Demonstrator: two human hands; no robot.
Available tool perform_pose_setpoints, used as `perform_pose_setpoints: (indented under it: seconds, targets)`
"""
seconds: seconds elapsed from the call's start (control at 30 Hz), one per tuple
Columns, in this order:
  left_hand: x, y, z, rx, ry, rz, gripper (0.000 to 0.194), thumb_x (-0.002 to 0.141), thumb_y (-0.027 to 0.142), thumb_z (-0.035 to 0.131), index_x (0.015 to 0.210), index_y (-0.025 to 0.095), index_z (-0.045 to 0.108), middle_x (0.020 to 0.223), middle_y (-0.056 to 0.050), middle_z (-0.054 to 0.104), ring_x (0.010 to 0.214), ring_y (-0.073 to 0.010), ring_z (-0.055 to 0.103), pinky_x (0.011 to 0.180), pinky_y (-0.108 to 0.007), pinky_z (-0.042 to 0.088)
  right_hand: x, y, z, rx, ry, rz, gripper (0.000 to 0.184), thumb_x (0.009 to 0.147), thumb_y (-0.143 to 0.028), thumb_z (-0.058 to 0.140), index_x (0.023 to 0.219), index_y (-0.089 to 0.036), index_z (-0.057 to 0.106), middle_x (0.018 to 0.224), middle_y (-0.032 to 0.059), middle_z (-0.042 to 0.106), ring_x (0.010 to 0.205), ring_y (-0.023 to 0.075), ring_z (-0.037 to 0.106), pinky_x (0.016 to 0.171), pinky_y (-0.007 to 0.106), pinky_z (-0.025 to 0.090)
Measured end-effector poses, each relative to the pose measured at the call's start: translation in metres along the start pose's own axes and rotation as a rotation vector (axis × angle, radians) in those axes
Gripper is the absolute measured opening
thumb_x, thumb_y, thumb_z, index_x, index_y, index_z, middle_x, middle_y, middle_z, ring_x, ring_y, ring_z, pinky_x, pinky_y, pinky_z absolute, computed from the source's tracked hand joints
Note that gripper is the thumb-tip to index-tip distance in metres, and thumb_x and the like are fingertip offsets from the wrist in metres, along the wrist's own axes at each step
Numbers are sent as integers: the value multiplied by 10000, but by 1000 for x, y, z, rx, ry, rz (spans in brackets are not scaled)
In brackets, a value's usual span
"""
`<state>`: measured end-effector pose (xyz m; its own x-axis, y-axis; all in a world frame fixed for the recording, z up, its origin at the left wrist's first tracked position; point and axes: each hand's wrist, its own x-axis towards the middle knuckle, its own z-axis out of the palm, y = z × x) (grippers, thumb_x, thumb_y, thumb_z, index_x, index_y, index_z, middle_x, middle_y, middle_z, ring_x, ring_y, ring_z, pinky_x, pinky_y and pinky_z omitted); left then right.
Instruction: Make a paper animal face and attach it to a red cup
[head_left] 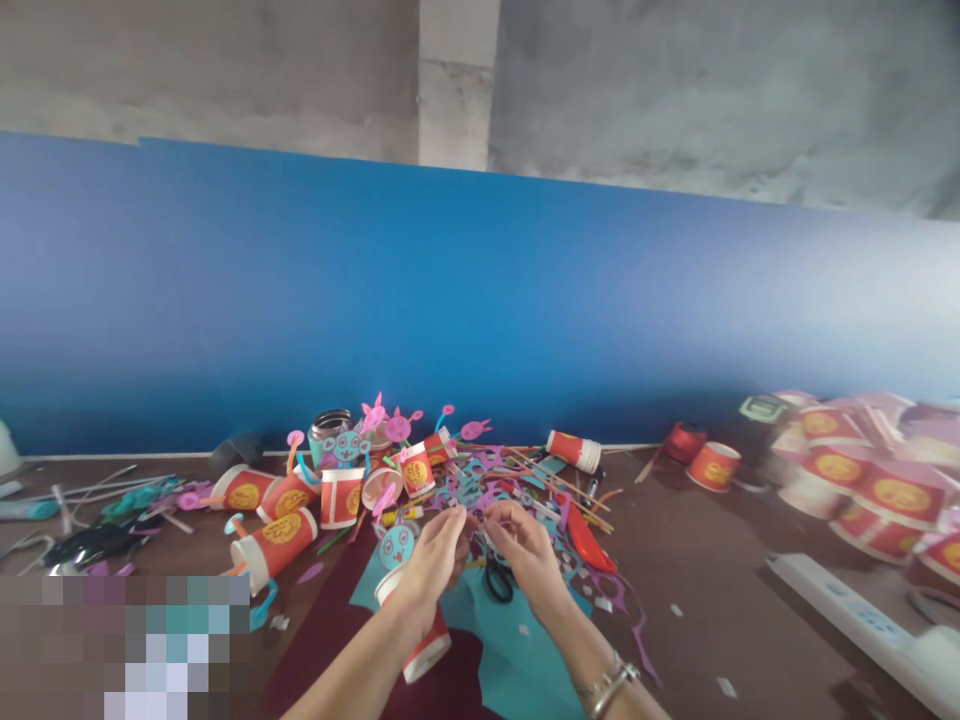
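Observation:
My left hand and my right hand are close together over the table, thumbs and fingertips pinched towards each other. Whatever lies between the fingertips is too small to make out. Beneath my left hand and wrist a red and white paper cup lies tilted, partly covered. A blue paper rabbit face shows at that cup's upper end; whether it is attached cannot be seen. Black-handled scissors lie just below my fingertips, on teal paper. A bracelet circles my right wrist.
Several decorated paper cups crowd the left. Pink and blue paper scraps and thin sticks are heaped ahead, beside a red-handled tool. On the right are a power strip and piled cups. A blue partition stands behind.

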<state>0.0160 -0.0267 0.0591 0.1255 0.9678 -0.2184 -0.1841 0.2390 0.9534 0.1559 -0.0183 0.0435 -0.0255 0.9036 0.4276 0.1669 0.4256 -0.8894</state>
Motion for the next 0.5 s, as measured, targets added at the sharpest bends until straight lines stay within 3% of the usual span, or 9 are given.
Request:
perform_pose_setpoints:
  seconds: [0.1, 0.23, 0.33, 0.43, 0.5]
  targets:
    - [-1, 2, 0, 24, 2, 10, 402, 725, 588, 542, 801, 196, 587, 494, 72, 361, 398, -69, 273, 403, -210, 162, -2, -1, 0, -116, 17, -115, 169, 832, -263, 503, 686, -182, 528, 827, 50, 577, 747, 165, 522, 671, 276, 427]
    - [-4, 3, 3, 0, 42, 10, 493, 708, 649, 521, 837, 184, 626, 489, 49, 441, 379, -82, 336, 387, -211, 208, -9, -5, 2, -375, 139, -357, 95, 829, -163, 482, 751, -201, 520, 895, 68, 571, 894, 203, 526, 825, 362, 412]
    - [-5, 4, 4, -39, 60, 16, 537, 718, 669, 490, 894, 183, 633, 492, 38, 485, 368, -83, 361, 383, -207, 231, -15, -9, 3, -471, 145, -475, 99, 825, -124, 475, 810, -212, 519, 923, 74, 567, 910, 209, 525, 841, 394, 406]
    - [-3, 6, 2, -61, 13, -2, 602, 725, 703, 433, 891, 157, 626, 462, 44, 467, 326, -61, 297, 367, -200, 193, -18, -16, 5, -426, 98, -467, 90, 829, -130, 474, 831, -211, 512, 947, 83, 556, 941, 216, 521, 852, 395, 408]
    - [-2, 6, 0, -56, -17, -13, 647, 722, 730, 395, 860, 140, 624, 423, 56, 420, 308, -57, 258, 359, -200, 169, -19, -22, 7, -349, 27, -376, 68, 839, -158, 475, 819, -206, 521, 980, 88, 546, 977, 218, 515, 863, 373, 412]
